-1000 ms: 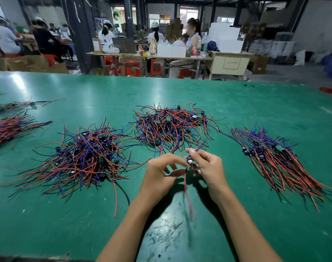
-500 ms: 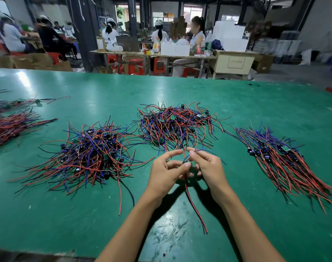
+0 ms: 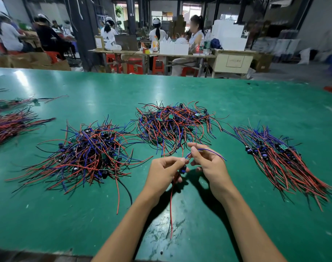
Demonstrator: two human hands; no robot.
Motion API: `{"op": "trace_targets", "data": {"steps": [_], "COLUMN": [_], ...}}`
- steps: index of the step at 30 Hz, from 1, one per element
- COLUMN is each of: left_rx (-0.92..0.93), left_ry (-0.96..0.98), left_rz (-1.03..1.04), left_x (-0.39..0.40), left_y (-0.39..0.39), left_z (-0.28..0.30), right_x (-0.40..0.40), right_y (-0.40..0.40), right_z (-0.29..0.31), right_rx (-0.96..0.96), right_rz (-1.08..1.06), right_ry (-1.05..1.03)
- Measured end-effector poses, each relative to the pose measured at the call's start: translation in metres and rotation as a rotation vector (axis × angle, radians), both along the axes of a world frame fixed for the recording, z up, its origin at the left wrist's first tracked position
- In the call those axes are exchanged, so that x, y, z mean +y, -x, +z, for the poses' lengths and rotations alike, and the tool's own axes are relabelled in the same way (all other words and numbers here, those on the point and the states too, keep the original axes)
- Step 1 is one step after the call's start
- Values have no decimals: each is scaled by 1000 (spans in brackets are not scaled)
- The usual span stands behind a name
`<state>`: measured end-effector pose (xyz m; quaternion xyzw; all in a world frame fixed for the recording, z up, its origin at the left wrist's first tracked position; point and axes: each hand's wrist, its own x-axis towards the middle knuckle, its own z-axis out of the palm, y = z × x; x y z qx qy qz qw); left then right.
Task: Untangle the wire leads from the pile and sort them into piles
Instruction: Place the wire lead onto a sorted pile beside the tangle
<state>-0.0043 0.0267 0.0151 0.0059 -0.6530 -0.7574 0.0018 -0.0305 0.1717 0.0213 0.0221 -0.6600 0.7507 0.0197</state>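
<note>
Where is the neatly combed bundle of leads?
In the head view, the combed bundle lies on the table's right side, right of the right hand.

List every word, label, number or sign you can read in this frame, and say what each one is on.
None can be read.
Beige cabinet: a framed panel with characters on its front, too blurred to read.
Bottle on the far table: a label, too small to read.
Small green boards, such as one in the middle wire pile: no markings legible.
White boxes: no print visible.
</note>
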Motion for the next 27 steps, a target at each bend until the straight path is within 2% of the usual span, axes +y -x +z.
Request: {"op": "trace_targets", "data": {"steps": [5, 8, 12, 16, 22, 27], "left_rx": [-15, -16, -30, -38, 12, 88], "left_ry": [17, -10, -30, -54, 78, 259], "left_rz": [34, 53, 56, 61, 56, 77], "left_x": [0, 0, 0, 2, 5, 5], "left_y": [1, 1, 1, 1, 0, 3], "left_z": [0, 1, 1, 2, -5, -11], "right_x": [4, 6, 7, 5, -2, -8], "right_y": [2, 2, 0, 1, 1, 1], "right_z": [-1, -1, 0, -3, -6, -8], "right_rx": [-93, -129, -98, -59, 27, 150], "right_rz": [-31, 1, 59, 23, -67, -121], "right_ry": [145, 127, 143, 152, 82, -157]}}
